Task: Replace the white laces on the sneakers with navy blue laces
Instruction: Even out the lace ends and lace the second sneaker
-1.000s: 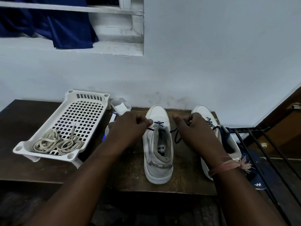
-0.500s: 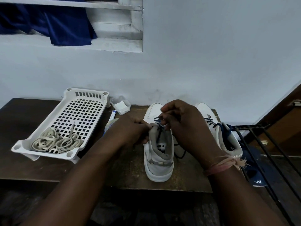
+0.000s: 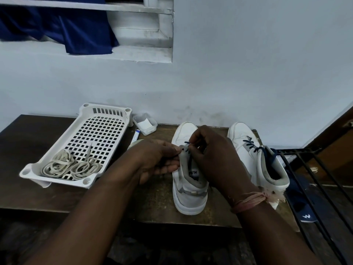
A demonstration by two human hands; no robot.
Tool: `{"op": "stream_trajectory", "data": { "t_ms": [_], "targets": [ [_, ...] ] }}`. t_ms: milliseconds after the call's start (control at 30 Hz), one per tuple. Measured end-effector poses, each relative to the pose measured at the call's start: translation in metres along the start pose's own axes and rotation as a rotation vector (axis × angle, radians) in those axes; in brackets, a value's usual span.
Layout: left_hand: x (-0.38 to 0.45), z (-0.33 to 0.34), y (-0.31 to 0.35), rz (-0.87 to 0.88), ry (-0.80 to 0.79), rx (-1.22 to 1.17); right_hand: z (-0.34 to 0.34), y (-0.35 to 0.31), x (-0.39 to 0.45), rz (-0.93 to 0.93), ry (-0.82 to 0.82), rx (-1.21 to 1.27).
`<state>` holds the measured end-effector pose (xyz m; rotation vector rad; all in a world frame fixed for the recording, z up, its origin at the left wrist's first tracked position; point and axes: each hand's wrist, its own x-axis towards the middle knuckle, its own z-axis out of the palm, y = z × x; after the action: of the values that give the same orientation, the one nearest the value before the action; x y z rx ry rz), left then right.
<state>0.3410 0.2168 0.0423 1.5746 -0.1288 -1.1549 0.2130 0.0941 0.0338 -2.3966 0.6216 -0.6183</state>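
Both hands' grips on the left sneaker (image 3: 188,190): right hand (image 3: 214,159) pinching navy lace (image 3: 190,161), left hand (image 3: 158,159) pinching eyelet flap

A matt, worn wooden table (image 3: 57,192) carries a perforated white plastic tray (image 3: 95,129) of dull woven white laces (image 3: 70,167). At three o'clock, two smooth, seemingly leather sneakers (image 3: 186,132), grey cloth collars, one threaded with navy blue laces (image 3: 252,148).

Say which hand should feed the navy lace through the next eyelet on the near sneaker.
Probably the right hand: it already pinches the navy lace at the eyelets of the near sneaker, while the left hand holds the sneaker's collar.
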Motion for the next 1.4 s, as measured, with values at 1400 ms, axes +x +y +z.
{"op": "stream_trajectory", "data": {
  "t_ms": [1400],
  "targets": [
    [0.007,0.004,-0.005,0.130,-0.001,0.022,0.014,-0.004,-0.002,0.001,0.068,-0.069]
  ]
}}
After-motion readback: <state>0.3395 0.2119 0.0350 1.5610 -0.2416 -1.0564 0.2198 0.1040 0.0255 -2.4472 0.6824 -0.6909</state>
